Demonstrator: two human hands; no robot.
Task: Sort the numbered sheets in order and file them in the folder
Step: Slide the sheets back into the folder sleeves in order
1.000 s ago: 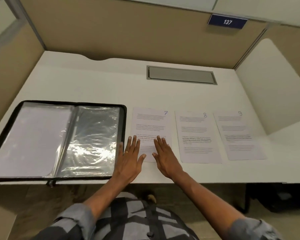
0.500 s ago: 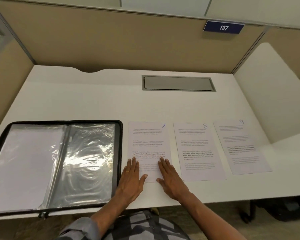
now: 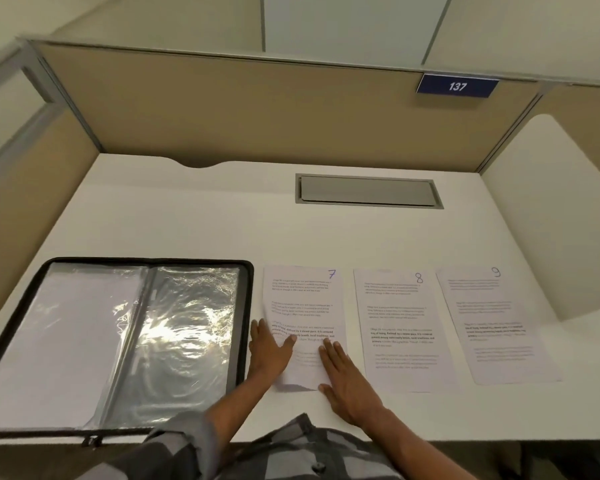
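Observation:
Three printed sheets lie in a row on the white desk [image 3: 194, 216]: sheet 7 [image 3: 303, 296], sheet 8 [image 3: 400, 317] and sheet 9 [image 3: 492, 317]. Left of them the black zip folder [image 3: 246, 306] lies open, showing clear plastic sleeves. My left hand [image 3: 269, 355] holds sheet 7 at its lower left edge, thumb on top of the paper. That sheet's near edge is raised, with a shadow under it. My right hand [image 3: 347, 382] lies flat on the lower right part of sheet 7, fingers straight.
A grey cable hatch [image 3: 368, 190] is set into the desk behind the sheets. Beige partition walls [image 3: 239, 112] close the desk at the back and sides, and a white side panel [image 3: 541, 216] rises on the right. The folder's zip pull [image 3: 90, 441] hangs at the desk's front edge.
The view has tilted up. My left hand has shifted to sheet 7's left edge and taken hold of it, and the sheet's near edge has lifted. My right hand slid toward me.

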